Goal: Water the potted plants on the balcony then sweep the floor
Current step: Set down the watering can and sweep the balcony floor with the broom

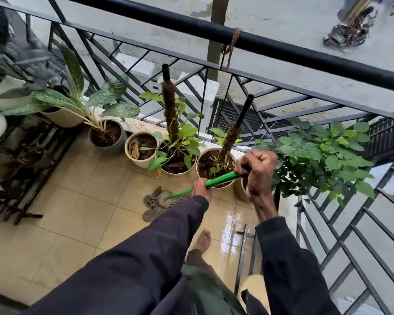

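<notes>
A mop with a green handle (pixel 221 179) slants down to a grey string head (pixel 156 204) lying on the beige tiles in front of the pots. My right hand (pixel 256 169) grips the upper end of the handle. Lower on the handle, my left hand (pixel 200 189) grips it just above the mop head. Several potted plants (pixel 178 160) stand in a row along the railing, two of them with moss poles. A bushy green plant (pixel 323 158) fills the right corner.
A black metal railing (pixel 237 39) bounds the balcony ahead and to the right. A dark plant stand (pixel 30 173) with more pots sits at the left. The tiles (pixel 230 226) near my bare foot (pixel 203 241) are wet and shiny. A metal frame (pixel 243 258) stands at my right.
</notes>
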